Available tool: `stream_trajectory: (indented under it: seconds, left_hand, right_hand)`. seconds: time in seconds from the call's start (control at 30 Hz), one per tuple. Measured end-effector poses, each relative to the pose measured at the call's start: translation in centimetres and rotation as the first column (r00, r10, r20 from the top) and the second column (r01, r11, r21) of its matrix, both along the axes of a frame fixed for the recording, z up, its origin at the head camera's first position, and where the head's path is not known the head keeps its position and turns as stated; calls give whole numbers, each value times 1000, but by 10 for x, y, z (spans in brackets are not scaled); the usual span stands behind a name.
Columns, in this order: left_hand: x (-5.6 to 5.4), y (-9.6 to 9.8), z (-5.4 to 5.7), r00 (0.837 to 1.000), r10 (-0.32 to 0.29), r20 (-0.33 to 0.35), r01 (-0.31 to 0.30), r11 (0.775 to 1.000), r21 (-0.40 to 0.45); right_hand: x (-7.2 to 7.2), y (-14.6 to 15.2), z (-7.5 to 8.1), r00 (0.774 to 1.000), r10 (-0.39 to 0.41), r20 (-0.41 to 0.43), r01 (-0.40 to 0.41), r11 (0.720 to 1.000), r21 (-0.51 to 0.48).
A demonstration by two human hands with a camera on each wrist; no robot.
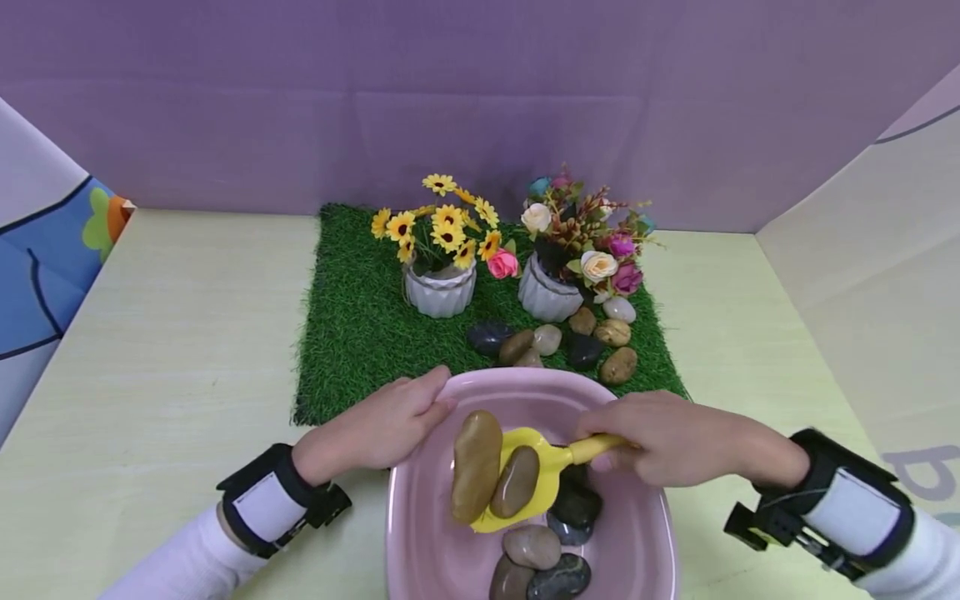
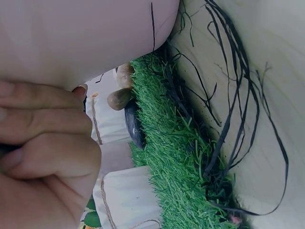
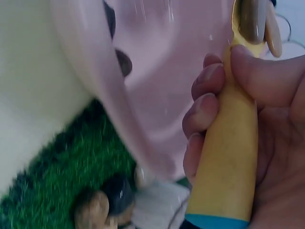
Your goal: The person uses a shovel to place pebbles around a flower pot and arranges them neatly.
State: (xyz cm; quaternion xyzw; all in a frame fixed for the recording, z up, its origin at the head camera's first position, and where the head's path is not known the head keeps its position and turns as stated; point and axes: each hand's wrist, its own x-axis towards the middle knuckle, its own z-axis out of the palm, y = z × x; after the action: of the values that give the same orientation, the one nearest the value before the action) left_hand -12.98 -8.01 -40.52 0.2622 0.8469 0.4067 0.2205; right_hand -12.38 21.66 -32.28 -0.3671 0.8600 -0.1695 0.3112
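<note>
My left hand [image 1: 381,422] grips the left rim of a pink basin [image 1: 397,542]; in the left wrist view its curled fingers lie against the basin's outer wall [image 2: 86,38]. My right hand [image 1: 667,439] holds a yellow toy shovel [image 1: 542,492], fingers wrapped round its thick handle [image 3: 228,152], which ends in a blue band. The shovel's blade is over the basin. A long tan stone [image 1: 477,467] and a smaller brown stone [image 1: 516,481] lie on the blade, the tan one hanging over its left edge. Below, several stones, including a grey-brown one [image 1: 532,546] and a black one [image 1: 560,577], rest in the basin.
Behind the basin lies a green grass mat [image 1: 352,333]. Two white pots, one of yellow flowers [image 1: 440,292] and one of mixed flowers [image 1: 547,292], stand on it. Several stones, such as a brown one [image 1: 618,366], sit before them. A purple wall [image 1: 480,100] rises behind.
</note>
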Motion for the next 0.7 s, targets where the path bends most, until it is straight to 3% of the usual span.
stream_trajectory:
  seconds: [0.2, 0.3, 0.7]
  left_hand:
    - [1, 1, 0, 999, -1, -39, 0, 999, -37]
    - [1, 0, 0, 1000, -3, -22, 3, 999, -33]
    - [-1, 0, 1, 999, -10, -54, 7, 998, -63]
  right_hand:
    - [-14, 19, 9, 1000, -30, -3, 30, 1000, -8]
    - [-19, 25, 13, 999, -44, -10, 44, 999, -5]
    - [-32, 35, 28, 997, -74, 22, 74, 997, -4]
